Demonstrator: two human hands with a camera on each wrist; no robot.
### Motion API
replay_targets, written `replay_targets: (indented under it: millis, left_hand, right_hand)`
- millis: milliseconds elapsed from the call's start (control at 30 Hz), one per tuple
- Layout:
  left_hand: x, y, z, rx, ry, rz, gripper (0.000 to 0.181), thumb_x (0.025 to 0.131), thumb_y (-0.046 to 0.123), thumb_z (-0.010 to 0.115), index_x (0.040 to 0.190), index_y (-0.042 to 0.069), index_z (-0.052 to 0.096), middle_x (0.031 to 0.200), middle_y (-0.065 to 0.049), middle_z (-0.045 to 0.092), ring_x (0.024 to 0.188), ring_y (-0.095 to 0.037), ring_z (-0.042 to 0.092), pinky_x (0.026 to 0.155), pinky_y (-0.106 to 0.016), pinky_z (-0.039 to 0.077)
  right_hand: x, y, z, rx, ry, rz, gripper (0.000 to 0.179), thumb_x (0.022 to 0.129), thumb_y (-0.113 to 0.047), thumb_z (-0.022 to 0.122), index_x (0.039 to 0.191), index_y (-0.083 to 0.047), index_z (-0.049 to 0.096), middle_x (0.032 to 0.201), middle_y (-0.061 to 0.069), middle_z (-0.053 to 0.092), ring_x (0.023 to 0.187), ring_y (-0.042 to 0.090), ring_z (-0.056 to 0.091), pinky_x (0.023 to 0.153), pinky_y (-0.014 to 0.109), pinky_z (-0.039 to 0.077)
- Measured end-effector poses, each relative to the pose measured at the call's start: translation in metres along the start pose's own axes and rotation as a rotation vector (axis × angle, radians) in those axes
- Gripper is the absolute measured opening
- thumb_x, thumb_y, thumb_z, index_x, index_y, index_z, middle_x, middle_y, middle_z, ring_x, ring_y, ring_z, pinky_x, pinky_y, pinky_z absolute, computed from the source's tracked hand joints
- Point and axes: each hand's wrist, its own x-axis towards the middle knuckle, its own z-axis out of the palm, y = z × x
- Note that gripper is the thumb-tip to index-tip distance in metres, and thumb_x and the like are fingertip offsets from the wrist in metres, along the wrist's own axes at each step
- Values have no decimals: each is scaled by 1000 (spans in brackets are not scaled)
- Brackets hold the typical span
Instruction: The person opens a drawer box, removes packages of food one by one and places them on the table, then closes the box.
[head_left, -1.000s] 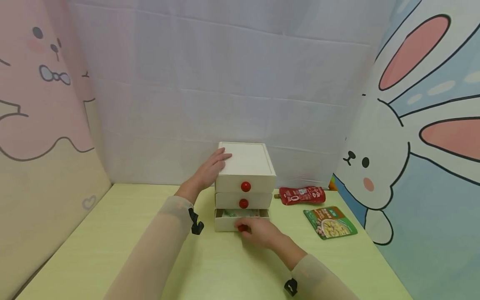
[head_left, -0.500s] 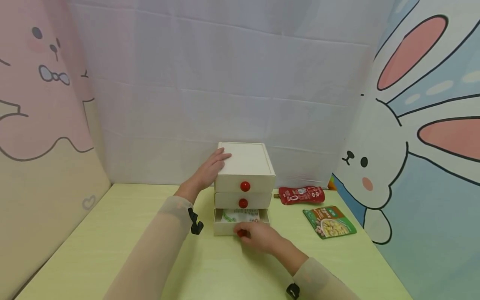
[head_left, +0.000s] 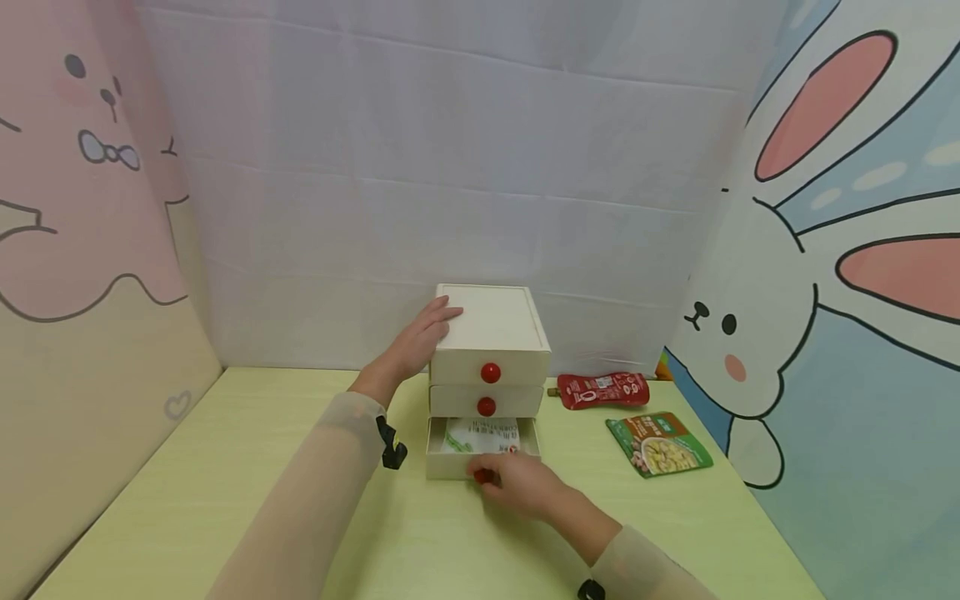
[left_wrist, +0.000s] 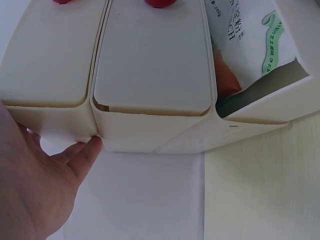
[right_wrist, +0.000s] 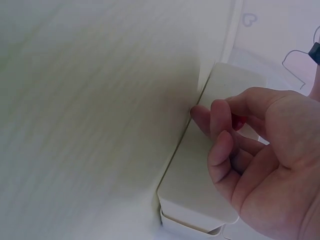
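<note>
At the cabinet's (head_left: 491,321) six o'clock, the bottom drawer (head_left: 444,468) has slid farther out, baring more packet (head_left: 480,434), likely easing access. The right hand (head_left: 522,485) pinches the knob (head_left: 480,477); the left hand (head_left: 418,339), fingers extended, rests at ten o'clock.

Creased white backdrop (head_left: 465,167) — cartoon walls (head_left: 885,400) either side — pale yellow-green table (head_left: 210,475).

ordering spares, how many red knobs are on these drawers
3: one knob on the top drawer, a second knob on the middle drawer, and a third knob, partly covered by the right hand, on the open bottom drawer.
</note>
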Motion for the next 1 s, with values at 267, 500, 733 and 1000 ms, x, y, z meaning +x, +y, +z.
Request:
replay_targets:
  millis: [267,500,733,1000]
  left_hand:
    - [0,-1,0,1,4,9,57,117,29,28,169,12,44,187,-5,9,174,-33,4,138,-64,10]
    - [0,0,-1,6,-2,2,57,117,30,28,169,13,43,187,-4,9,174,-33,4,138,-64,10]
    - [-1,2,-2,5,-3,4,56,118,29,28,169,13,43,187,-5,9,174,-34,3,138,-66,9]
    - [-1,3,-2,-4,-8,-12,56,118,30,28,169,14,45,187,-3,9,174,-31,3,138,-64,10]
  right_hand:
    - [-5,-3,4,-35,19,-5,19,104,-15,74,121,-20,79,104,-11,75,90,1,60,85,29,58]
    - [-6,-3,4,-38,31,-16,18,104,-14,74,120,-20,79,103,-11,75,90,1,60,84,28,57]
    - [-6,-2,3,-24,48,-25,19,104,-14,74,121,-20,78,106,-10,76,92,1,62,85,29,58]
    - [-7,-4,-2,-7,45,-22,21,103,-13,74,122,-18,78,106,-8,76,91,2,61,84,28,58]
